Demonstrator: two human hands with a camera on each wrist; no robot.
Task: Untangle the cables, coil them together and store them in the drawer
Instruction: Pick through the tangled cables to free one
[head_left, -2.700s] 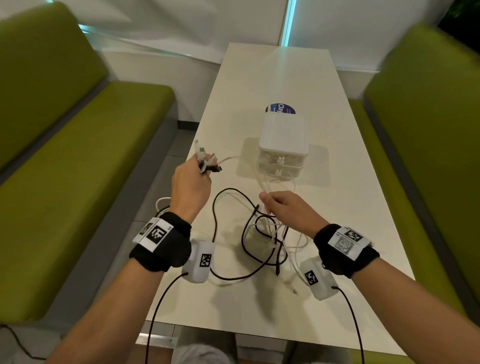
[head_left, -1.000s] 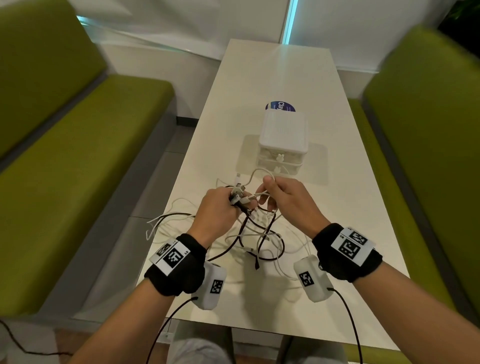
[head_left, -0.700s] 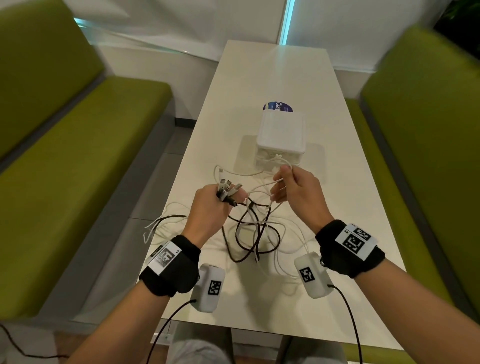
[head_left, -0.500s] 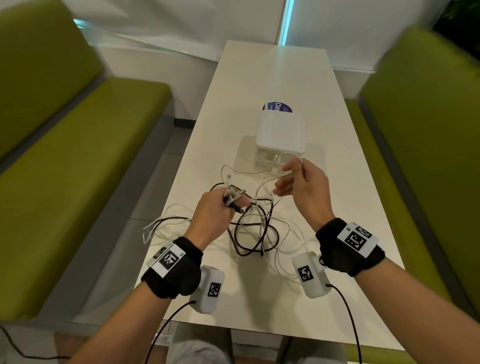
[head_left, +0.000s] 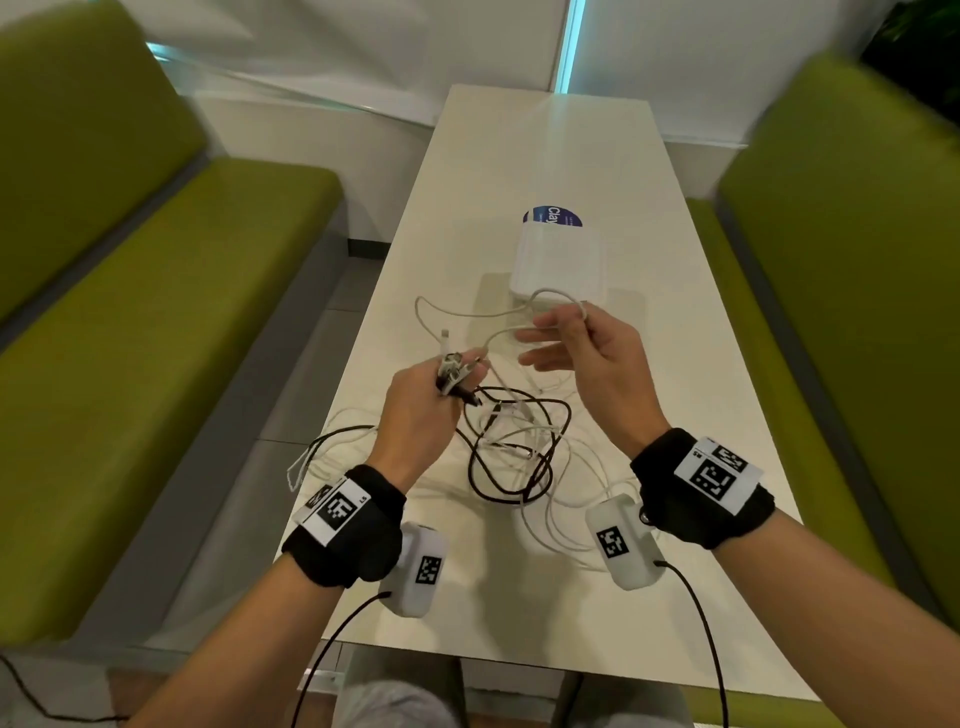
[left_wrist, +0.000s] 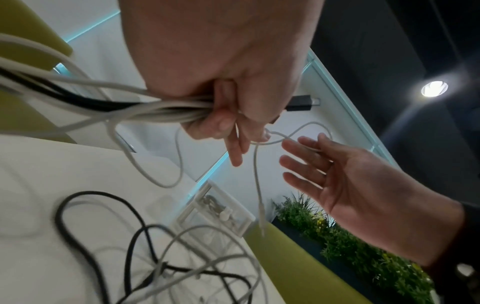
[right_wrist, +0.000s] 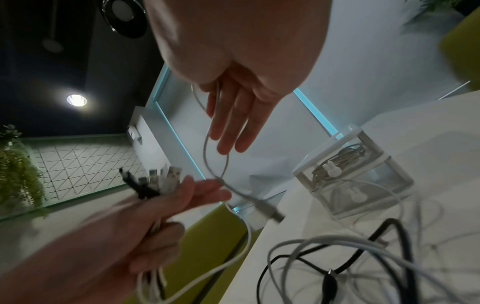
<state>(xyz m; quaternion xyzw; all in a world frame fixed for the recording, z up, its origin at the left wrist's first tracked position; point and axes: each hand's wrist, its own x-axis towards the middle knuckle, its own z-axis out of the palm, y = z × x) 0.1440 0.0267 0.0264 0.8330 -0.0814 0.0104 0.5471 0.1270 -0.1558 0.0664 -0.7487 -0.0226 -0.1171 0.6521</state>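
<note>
The left hand (head_left: 415, 410) is clenched round a bunch of cable ends (head_left: 451, 370), white ones and a black one, with the plugs sticking out past its knuckles and the cords trailing down from its palm. Just beside it, a little further out, the right hand (head_left: 587, 353) has its fingers nearly straight, and a loop of thin white cable (head_left: 558, 297) runs over them; whether the thumb pinches that loop I cannot tell. The free plug of this cable (right_wrist: 267, 209) hangs between the two hands. Below and between the wrists the tangle (head_left: 511, 447) of black and white cords lies loose on the table (head_left: 545, 156). The step in hand looks like freeing one white cable and adding its end to the bunch, so it would pay to hold the left grip firm so no plug slips back, draw the loop out slowly with the right hand, and follow the cord through the knot rather than tug, since a hard pull could tighten the black cord round it. The small clear drawer box (head_left: 560, 260) stands just beyond the right hand, both drawers seemingly closed, a coiled cord visible inside the upper one. The table is long, pale and smooth, with green benches (head_left: 156, 312) either side of the arms and a white wall at the far end.
</note>
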